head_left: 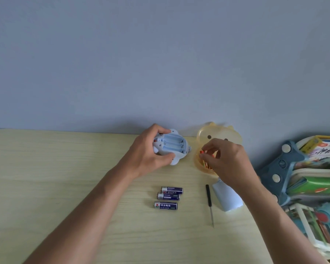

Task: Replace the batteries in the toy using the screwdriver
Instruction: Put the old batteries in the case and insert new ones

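Head cam: right-hand fingers (pixel 208 151) are pinched together on a red/orange battery (pixel 206 163) inside the yellow bear-faced container (pixel 217 135), w/ more red cells apparently under it. Right hand (pixel 229 161) hovers over that container near the counter's back edge. Left-hand fingers (pixel 161 130) are wrapped round the pale blue toy (pixel 171 147), thumb clamped on its near side, holding it belly-up on the counter (pixel 65 178). Left hand (pixel 147 151) grips firm. Toy's battery bay is open and looks empty, three slots showing.

Closer to the camera: three blue batteries (pixel 169 197) lie side by side, prob the old ones. Screwdriver (pixel 210 204) lies just right of them, tip toward the camera, and the blue cover (pixel 227 199) sits beside it, partly under the right wrist. Books & a blue toy frame crowd the right edge.

Risks, as I judge: fresh cell put in w/ wrong polarity, since bay markings can't be read from here; old and new cells getting mixed, both lying close by; wrist nudging the cover or rolling the screwdriver off; tiny screw not visible anywhere, could already be lost
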